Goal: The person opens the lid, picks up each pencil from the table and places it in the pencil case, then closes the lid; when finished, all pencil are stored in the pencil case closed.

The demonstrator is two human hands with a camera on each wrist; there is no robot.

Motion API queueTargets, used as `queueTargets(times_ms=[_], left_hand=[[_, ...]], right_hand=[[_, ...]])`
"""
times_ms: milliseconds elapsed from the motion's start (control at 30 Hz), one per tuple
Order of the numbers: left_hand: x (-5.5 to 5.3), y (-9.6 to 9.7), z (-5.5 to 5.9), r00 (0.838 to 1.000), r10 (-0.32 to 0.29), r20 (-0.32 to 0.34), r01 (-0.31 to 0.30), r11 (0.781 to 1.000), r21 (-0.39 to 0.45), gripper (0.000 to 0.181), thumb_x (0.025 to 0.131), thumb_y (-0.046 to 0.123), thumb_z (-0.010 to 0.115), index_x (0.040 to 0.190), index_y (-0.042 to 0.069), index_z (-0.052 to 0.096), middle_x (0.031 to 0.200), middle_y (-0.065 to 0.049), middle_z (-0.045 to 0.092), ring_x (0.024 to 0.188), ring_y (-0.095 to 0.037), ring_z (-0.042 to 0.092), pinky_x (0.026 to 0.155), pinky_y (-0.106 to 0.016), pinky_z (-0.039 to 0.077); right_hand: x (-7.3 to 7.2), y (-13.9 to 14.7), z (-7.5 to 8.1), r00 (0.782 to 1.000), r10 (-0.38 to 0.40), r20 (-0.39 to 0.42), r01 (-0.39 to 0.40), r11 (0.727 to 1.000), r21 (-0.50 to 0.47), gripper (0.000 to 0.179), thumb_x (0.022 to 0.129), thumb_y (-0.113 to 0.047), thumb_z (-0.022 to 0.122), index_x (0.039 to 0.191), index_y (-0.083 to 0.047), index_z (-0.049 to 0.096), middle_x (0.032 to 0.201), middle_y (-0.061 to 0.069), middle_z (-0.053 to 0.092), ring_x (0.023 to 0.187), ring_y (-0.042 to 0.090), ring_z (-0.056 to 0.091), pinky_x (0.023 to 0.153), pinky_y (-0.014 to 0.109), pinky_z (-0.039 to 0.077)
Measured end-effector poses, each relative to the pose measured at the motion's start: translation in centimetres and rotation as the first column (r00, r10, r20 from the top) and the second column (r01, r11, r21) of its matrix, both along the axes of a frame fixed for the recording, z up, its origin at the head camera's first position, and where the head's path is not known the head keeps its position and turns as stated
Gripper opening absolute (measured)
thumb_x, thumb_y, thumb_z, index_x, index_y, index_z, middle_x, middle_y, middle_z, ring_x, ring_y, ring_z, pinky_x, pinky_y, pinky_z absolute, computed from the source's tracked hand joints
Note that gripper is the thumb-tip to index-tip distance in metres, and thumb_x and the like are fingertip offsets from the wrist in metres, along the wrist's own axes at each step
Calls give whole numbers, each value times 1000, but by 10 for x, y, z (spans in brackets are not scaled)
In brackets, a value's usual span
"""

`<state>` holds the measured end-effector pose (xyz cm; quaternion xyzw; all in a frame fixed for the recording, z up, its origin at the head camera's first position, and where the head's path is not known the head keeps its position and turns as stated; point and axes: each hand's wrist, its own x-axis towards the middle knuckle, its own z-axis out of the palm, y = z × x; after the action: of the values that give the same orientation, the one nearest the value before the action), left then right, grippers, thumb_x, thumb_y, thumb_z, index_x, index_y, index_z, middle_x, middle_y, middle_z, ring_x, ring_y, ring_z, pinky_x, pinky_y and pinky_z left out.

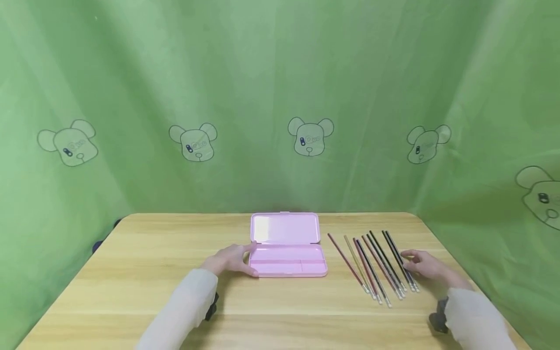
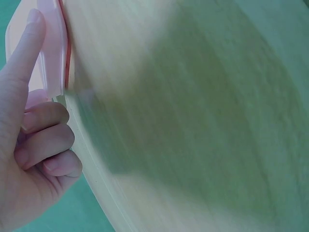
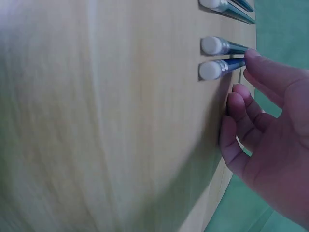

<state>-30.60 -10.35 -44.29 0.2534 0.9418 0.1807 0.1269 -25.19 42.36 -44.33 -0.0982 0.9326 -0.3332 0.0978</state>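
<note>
Spanning the left end of the pink case (image 1: 280, 253), my left hand (image 1: 232, 259) grips it between thumb and forefinger, the other fingers curled in. The case sits on the worktop (image 1: 284, 311), its lid (image 1: 288, 228) folded back away from me. To its right, pencils (image 1: 377, 260) lie fanned out, white eraser ends toward me. My right hand (image 1: 430, 267) is at the outermost dark pencil (image 3: 234, 63), thumb touching it, fingers loosely bent; I cannot tell whether they pinch it. A green curtain (image 1: 249, 73) hangs behind.
</note>
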Motion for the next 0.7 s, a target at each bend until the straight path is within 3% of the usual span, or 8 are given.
queueTargets(times_ms=[233, 400, 700], left_hand=[[0, 0, 1, 1000, -8, 10, 8, 1000, -5, 95, 66, 48, 76, 142, 11, 33, 134, -22, 45, 117, -35, 49, 96, -45, 42], [-1, 0, 1, 1000, -13, 3, 13, 1000, -7, 95, 65, 49, 76, 142, 11, 33, 134, -23, 45, 117, -36, 49, 96, -47, 42], [-4, -1, -3, 1000, 8, 19, -8, 1000, 14, 95, 65, 49, 76, 142, 14, 33, 136, -20, 44, 120, -35, 47, 99, -46, 39]], right_hand=[[-1, 3, -5, 999, -41, 33, 44, 995, -87, 47, 83, 5, 48, 123, 24, 29, 85, 17, 55, 73, 22, 54, 62, 32, 51], [-1, 2, -5, 997, -71, -10, 71, 997, -19, 49, 85, -1, 53, 122, 23, 33, 88, 20, 58, 77, 24, 57, 66, 33, 51], [-5, -2, -4, 995, -67, -72, 70, 997, 45, 52, 79, 2, 59, 122, 21, 36, 77, 10, 55, 69, 17, 50, 60, 29, 47]])
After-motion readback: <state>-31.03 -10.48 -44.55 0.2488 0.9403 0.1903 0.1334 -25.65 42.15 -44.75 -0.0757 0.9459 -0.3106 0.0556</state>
